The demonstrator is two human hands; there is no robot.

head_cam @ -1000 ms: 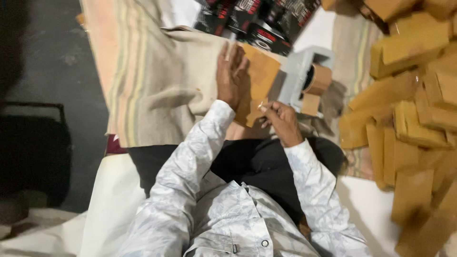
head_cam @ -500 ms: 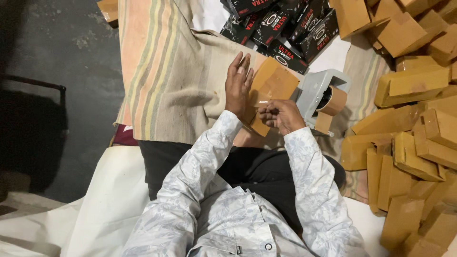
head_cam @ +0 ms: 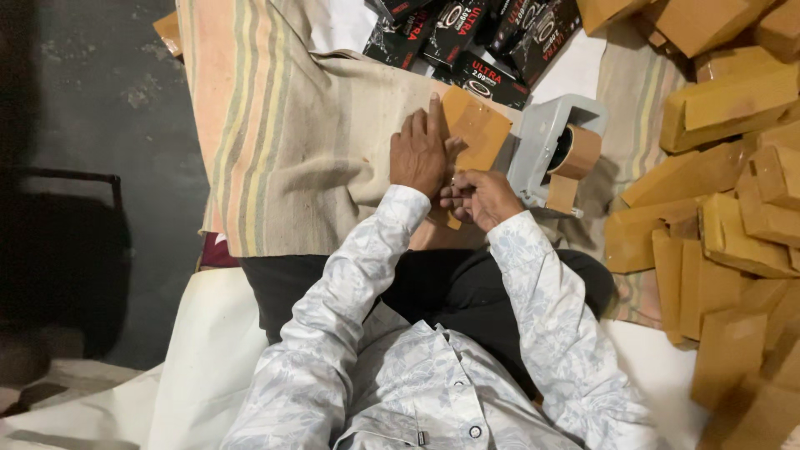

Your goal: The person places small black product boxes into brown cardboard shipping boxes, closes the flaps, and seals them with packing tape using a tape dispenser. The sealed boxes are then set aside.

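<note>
A brown cardboard packet (head_cam: 471, 133) is being pressed flat onto the striped cloth (head_cam: 292, 142) by the left hand (head_cam: 421, 154), fingers spread; its near edge is being pinched by the right hand (head_cam: 482, 196), beside a grey tape dispenser (head_cam: 550, 154).

We see a beige cloth (head_cam: 308, 158) with orange and green stripes, tan-brown packets (head_cam: 733, 192) at right, black-and-red boxes (head_cam: 475, 33) at top, a grey dispenser (head_cam: 546, 150), white floral sleeves (head_cam: 350, 292).
</note>
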